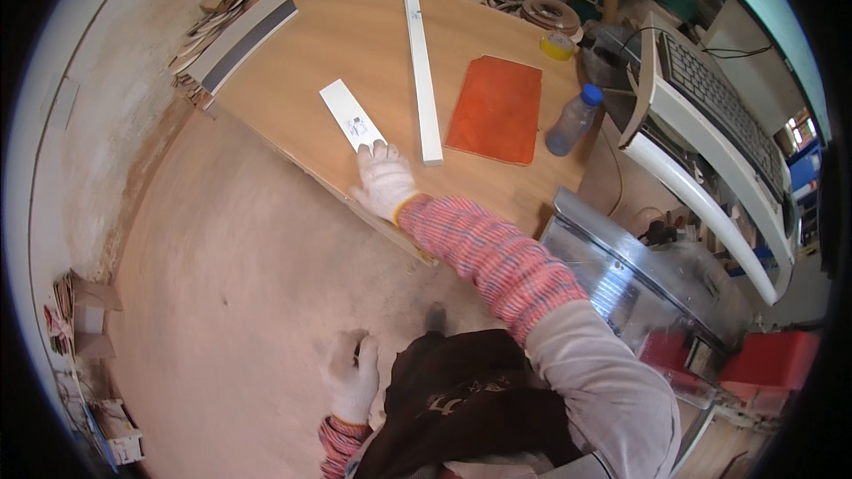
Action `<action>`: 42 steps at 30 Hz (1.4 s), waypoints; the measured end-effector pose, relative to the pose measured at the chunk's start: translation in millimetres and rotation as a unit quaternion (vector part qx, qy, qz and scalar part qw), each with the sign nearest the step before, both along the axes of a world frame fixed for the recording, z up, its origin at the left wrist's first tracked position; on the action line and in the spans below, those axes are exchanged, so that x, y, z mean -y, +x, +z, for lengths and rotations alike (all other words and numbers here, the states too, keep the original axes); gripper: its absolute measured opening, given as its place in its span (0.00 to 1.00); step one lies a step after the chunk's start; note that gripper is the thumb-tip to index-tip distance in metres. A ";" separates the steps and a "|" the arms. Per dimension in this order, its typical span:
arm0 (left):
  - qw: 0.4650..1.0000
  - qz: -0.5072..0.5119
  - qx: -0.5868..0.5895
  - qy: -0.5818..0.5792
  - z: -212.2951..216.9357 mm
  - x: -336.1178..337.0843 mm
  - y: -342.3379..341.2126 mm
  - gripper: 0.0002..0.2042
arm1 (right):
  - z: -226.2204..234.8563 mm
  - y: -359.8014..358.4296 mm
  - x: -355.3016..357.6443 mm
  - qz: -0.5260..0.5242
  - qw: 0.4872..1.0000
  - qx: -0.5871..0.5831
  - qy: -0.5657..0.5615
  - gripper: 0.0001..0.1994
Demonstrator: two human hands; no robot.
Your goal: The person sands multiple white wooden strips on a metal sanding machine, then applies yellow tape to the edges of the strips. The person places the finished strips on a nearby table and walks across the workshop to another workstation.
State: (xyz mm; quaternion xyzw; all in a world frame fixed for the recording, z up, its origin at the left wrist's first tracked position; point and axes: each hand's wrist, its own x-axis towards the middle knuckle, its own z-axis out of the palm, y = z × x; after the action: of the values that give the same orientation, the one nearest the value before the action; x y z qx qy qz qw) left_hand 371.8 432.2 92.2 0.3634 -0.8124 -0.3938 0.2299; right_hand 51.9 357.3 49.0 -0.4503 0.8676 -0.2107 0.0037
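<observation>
The gloved right hand (383, 179) stretched over the near edge of the wooden table (355, 44), fingertips resting on the lower end of a small white strip (351, 115); whether they pinched it, I couldn't tell. The left hand (353, 377) hung loose and empty, down by the dark apron. A longer white strip (422, 71) lay just beside. Risk, as I judged it: a light touch could slide the strip off that edge.

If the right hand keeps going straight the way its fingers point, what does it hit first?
The right hand already has its fingertips at the near end of the small white strip on the wooden table. That strip comes first; the way beyond it looks bare, though depth is uncertain.
</observation>
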 end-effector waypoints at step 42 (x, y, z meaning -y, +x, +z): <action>0.823 -0.472 0.062 -0.310 27.9 -204.5 -236.5 0.21 | 73.6 140.8 -674.7 -0.198 0.972 -0.128 0.005 0.26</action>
State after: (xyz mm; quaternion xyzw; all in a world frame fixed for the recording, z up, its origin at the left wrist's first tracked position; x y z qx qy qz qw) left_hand 135.3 636.7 120.1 -0.1308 -0.9765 -0.1580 0.0658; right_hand 192.6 1031.9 122.6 -0.2930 0.9338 -0.1439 -0.1465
